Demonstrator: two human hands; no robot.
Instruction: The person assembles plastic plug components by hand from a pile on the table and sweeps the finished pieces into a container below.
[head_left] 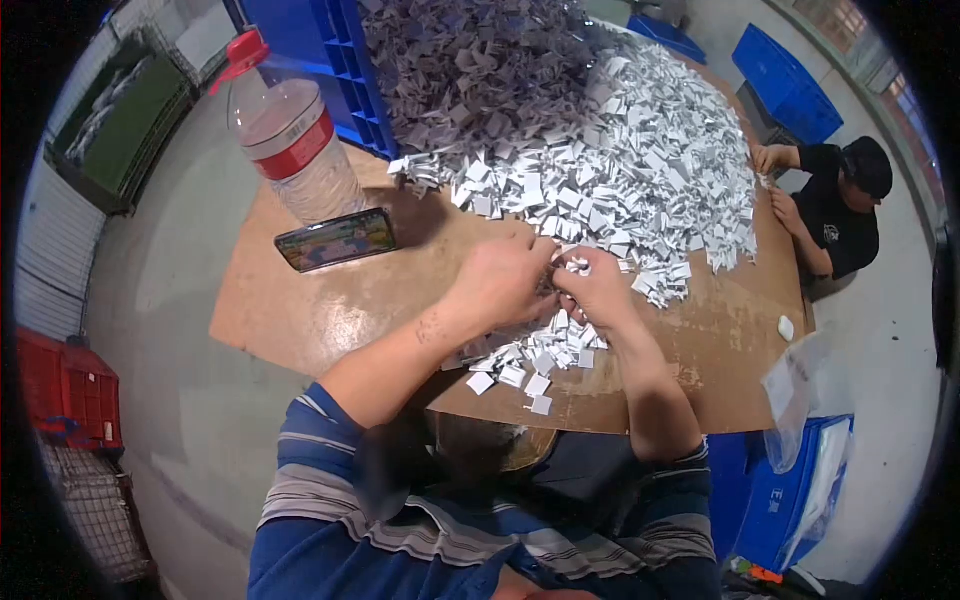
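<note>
Both my hands meet over the near part of the brown table [290, 320]. My left hand [508, 280] has its fingers bent toward the right one, and what its fingertips hold is hidden. My right hand [597, 287] is closed around small white plastic pieces, a few of which show between its fingers. Just below the hands lies a small heap of white pieces [540, 365], close to the table's front edge. Beyond them a large pile of the same white pieces [640, 150] covers the back of the table.
A large water bottle [298, 150] with a red cap stands at the left, behind a propped phone [337, 240]. A blue crate [345, 70] stands at the back. At the right, a co-worker [840, 210] handles pieces. A plastic bag [790, 400] hangs over the right edge.
</note>
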